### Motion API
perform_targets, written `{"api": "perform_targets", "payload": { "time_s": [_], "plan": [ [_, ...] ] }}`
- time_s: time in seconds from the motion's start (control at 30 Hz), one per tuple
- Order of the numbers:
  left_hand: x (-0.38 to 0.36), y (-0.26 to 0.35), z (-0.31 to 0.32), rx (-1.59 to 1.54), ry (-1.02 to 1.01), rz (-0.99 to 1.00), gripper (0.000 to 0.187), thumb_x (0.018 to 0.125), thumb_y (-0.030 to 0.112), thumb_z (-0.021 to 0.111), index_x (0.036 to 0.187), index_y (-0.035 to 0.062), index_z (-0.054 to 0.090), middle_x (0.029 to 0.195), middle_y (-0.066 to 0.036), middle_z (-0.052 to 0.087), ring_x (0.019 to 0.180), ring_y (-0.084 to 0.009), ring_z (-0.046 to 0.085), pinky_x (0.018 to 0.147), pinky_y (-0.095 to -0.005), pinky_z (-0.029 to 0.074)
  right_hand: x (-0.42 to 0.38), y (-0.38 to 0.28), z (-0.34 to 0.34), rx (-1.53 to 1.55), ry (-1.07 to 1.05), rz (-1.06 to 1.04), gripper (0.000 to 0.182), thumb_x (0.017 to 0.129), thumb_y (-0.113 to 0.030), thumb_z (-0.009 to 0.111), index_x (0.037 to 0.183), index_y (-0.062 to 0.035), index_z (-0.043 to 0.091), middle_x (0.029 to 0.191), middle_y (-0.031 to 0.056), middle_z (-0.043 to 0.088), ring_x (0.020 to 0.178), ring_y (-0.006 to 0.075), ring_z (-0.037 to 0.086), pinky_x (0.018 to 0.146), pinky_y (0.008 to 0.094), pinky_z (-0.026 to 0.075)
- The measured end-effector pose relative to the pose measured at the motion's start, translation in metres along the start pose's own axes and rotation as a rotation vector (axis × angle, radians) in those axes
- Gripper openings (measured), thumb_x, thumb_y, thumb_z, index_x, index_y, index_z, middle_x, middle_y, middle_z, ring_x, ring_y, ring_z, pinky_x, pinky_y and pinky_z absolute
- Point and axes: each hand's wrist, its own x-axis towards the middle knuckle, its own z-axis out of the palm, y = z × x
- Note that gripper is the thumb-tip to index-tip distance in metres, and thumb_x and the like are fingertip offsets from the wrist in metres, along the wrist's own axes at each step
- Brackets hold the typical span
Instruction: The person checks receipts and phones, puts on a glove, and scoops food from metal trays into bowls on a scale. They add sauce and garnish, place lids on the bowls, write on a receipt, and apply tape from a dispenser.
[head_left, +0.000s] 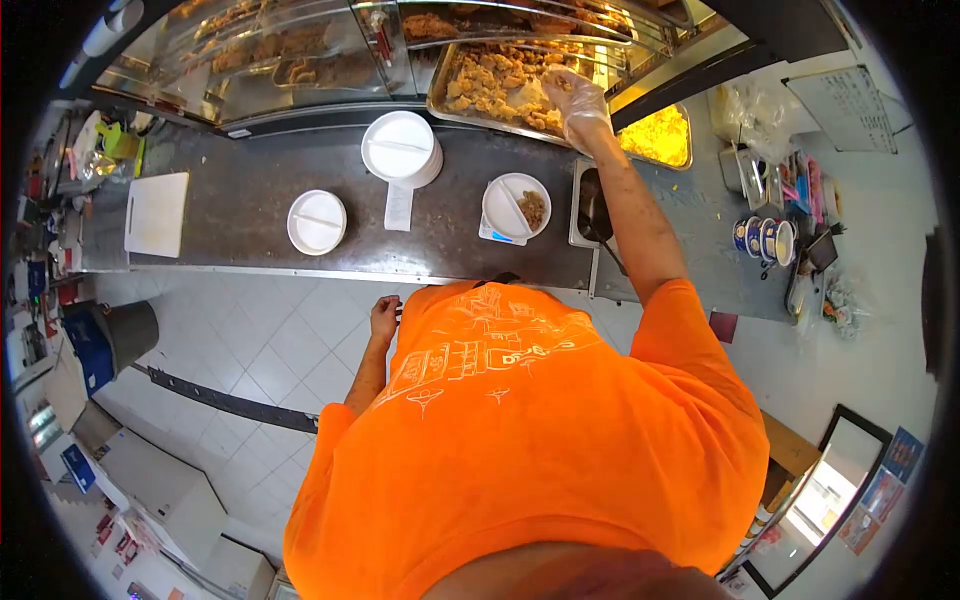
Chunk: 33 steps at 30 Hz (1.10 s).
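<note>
My right hand (575,103), in a clear plastic glove, reaches into a metal tray of fried pieces (490,84) in the display case; its fingers are closed round a piece. My left hand (385,315) hangs bare beside the counter's front edge, its fingers curled, too small to read clearly. On the counter, a divided white plate (505,212) holds a small brown portion on its right side and rests on a scale (492,234). To its left stand a tall stack of white plates (400,145) and a smaller stack (316,222).
A metal container (584,215) with a dark-handled utensil stands right of the plate. Beyond my right forearm lies a tray of yellow food (660,135). A white cutting board (157,214) is at the left. Stacked cups (765,240) sit at the right.
</note>
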Motion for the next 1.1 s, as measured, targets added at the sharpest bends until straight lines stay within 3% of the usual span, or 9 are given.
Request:
{"api": "perform_targets", "payload": {
  "time_s": [0.03,0.2,0.27,0.3,0.4,0.47,0.6,0.83,1.1],
  "plan": [
    [-0.002,-0.001,0.003,-0.005,0.003,-0.001,0.028,0.090,0.023,0.054,0.110,0.0045,0.054,0.101,-0.011,0.059,0.085,-0.0208,0.060,0.063,-0.0309,0.050,0.000,0.010,0.009,0.241,0.113,-0.113,0.037,0.080,-0.030,0.068,0.105,-0.0028,0.062,0.093,0.0129,0.067,0.080,0.0197,0.063,0.072,0.0296,0.049],
    [-0.012,0.012,0.011,0.030,0.016,-0.005,0.026,0.090,0.023,0.052,0.109,0.0051,0.055,0.101,-0.009,0.059,0.083,-0.0195,0.060,0.061,-0.0297,0.050,0.009,0.015,0.004,0.177,0.243,-0.068,0.039,0.078,-0.029,0.069,0.102,0.0005,0.062,0.093,0.0141,0.067,0.080,0.0199,0.063,0.074,0.0298,0.048],
    [-0.013,0.019,0.012,0.032,0.007,-0.029,0.028,0.089,0.025,0.053,0.110,0.0067,0.055,0.101,-0.008,0.060,0.085,-0.0186,0.060,0.063,-0.0298,0.049,0.010,0.032,0.008,-0.010,0.452,-0.409,0.037,0.077,-0.029,0.070,0.101,-0.0020,0.063,0.088,0.0115,0.067,0.076,0.0190,0.062,0.072,0.0308,0.048],
    [-0.013,0.022,0.012,0.034,0.005,-0.015,0.028,0.089,0.027,0.053,0.110,0.0078,0.056,0.100,-0.007,0.060,0.086,-0.0180,0.060,0.064,-0.0298,0.048,-0.010,0.006,0.006,0.311,0.411,-0.110,0.030,0.076,-0.027,0.069,0.097,-0.0050,0.065,0.079,0.0098,0.064,0.070,0.0182,0.059,0.069,0.0319,0.048],
    [-0.014,0.026,0.010,0.011,0.015,0.004,0.029,0.088,0.029,0.054,0.111,0.0107,0.056,0.099,-0.005,0.061,0.086,-0.0169,0.059,0.067,-0.0304,0.045,-0.068,-0.007,0.011,0.133,0.344,-0.038,0.021,0.077,-0.023,0.066,0.089,-0.0054,0.066,0.072,0.0102,0.060,0.065,0.0179,0.056,0.066,0.0327,0.047],
    [-0.014,0.026,0.012,-0.037,0.056,0.011,0.026,0.088,0.030,0.056,0.104,0.0099,0.059,0.097,-0.005,0.063,0.082,-0.0165,0.060,0.064,-0.0314,0.045,-0.109,-0.010,0.019,0.091,0.155,-0.380,0.021,0.078,-0.024,0.063,0.083,-0.0039,0.064,0.073,0.0128,0.059,0.065,0.0220,0.056,0.064,0.0347,0.046],
    [-0.016,0.018,0.015,-0.052,0.043,-0.018,0.026,0.088,0.031,0.056,0.104,0.0102,0.059,0.097,-0.005,0.063,0.082,-0.0164,0.060,0.064,-0.0313,0.045,-0.130,0.061,0.083,-0.207,0.084,-0.325,0.022,0.075,-0.025,0.062,0.087,-0.0066,0.064,0.082,0.0139,0.061,0.073,0.0295,0.059,0.069,0.0409,0.048],
    [-0.016,0.028,0.010,0.015,-0.014,-0.017,0.027,0.088,0.026,0.053,0.110,0.0112,0.056,0.099,-0.004,0.061,0.084,-0.0165,0.059,0.066,-0.0295,0.046,-0.139,0.052,0.082,-0.401,0.104,-0.334,0.032,0.074,-0.026,0.062,0.102,-0.0093,0.064,0.104,0.0144,0.061,0.093,0.0331,0.060,0.081,0.0393,0.050],
    [-0.015,0.028,0.001,-0.036,0.046,-0.003,0.024,0.088,0.029,0.056,0.103,0.0108,0.057,0.098,-0.005,0.063,0.081,-0.0158,0.060,0.063,-0.0306,0.045,-0.156,0.044,0.041,-0.179,-0.060,-0.277,0.023,0.079,-0.007,0.055,0.100,-0.0062,0.064,0.102,0.0138,0.065,0.094,0.0311,0.061,0.085,0.0360,0.048]
  ]
}}
